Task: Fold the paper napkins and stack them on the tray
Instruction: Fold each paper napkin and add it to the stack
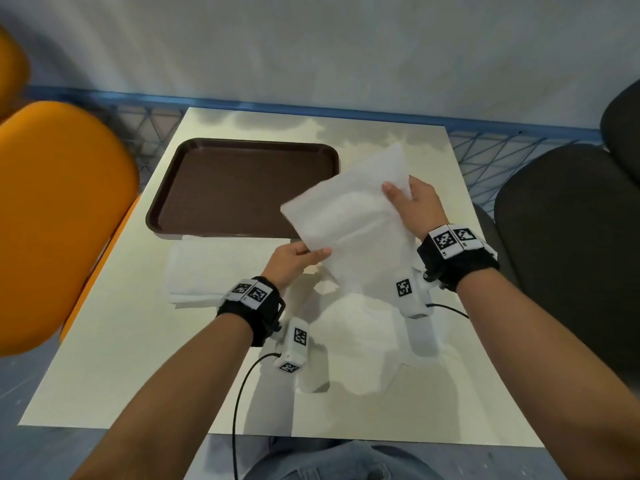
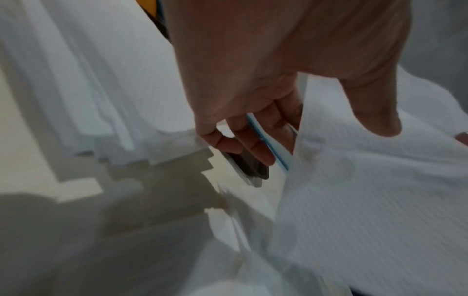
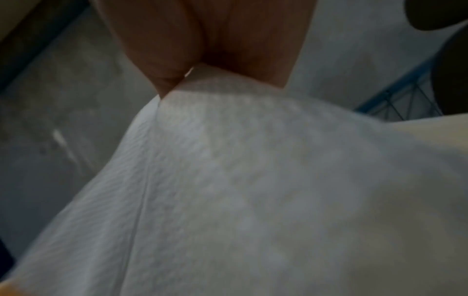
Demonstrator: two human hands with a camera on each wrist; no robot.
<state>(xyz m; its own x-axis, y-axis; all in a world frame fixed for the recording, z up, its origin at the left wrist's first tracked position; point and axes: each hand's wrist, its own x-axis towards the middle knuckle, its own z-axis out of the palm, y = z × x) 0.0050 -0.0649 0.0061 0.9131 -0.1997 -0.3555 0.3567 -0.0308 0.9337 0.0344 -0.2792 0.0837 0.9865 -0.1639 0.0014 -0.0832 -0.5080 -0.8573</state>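
Left hand (image 1: 290,259) and right hand (image 1: 414,206) pinch opposite edges of a napkin (image 1: 349,216) above the table (image 1: 114,341).

Left hand (image 1: 289,259), right hand (image 1: 414,206) pinching.

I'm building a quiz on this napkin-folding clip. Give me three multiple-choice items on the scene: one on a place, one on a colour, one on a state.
1. Where does the pile of napkins lie?
A. on the tray
B. on the table, on the near side of the tray
C. on the orange chair

2. What colour is the tray?
A. brown
B. blue
C. white

3. How is the lifted napkin held?
A. by the left hand alone
B. by the right hand alone
C. by both hands

Key: 1 B, the pile rests on the table; 2 A, the tray is dark brown; 3 C, each hand pinches an edge.
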